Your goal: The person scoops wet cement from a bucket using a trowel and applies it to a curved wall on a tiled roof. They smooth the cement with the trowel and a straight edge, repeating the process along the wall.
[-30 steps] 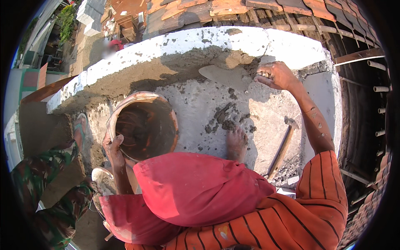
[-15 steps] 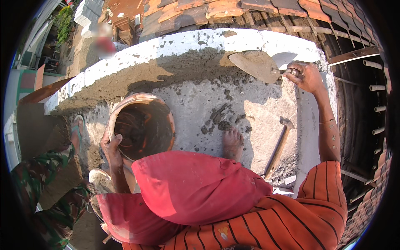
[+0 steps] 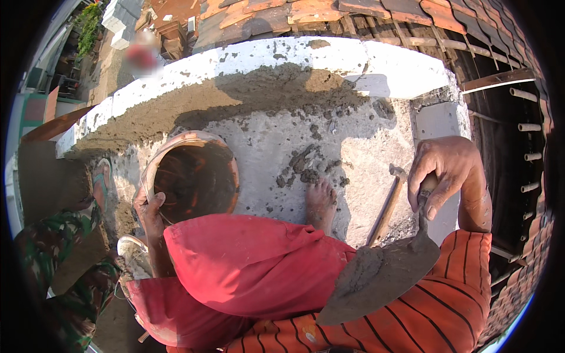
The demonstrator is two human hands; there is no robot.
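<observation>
My left hand (image 3: 150, 210) is closed on the rim of a round bucket (image 3: 231, 197), which tilts toward me; its inside is dark and smeared with mortar. In my right hand (image 3: 450, 167) is the handle of a mortar trowel (image 3: 391, 276). Its broad blade hangs over my striped sleeve and red trousers, with a lump of wet grey mortar (image 3: 368, 265) on it. Close to the trowel, a hammer (image 3: 388, 206) with a wooden handle lies on the rough grey surface. The low white block wall (image 3: 329, 56) has wet mortar (image 3: 253, 94) spread along its near face.
My bare foot (image 3: 321, 203) stands near mortar splashes. A person in camouflage trousers (image 3: 47, 250) is at the left beside another pale container (image 3: 134, 259). Clay roof tiles (image 3: 271, 23) lie beyond the wall; open roof framing (image 3: 500, 138) drops away at the right. Another person, blurred, is at far left below.
My right hand has drawn the trowel back from the wall's right end toward my body, its blade turned and now showing mortar. My left hand keeps its hold on the bucket.
</observation>
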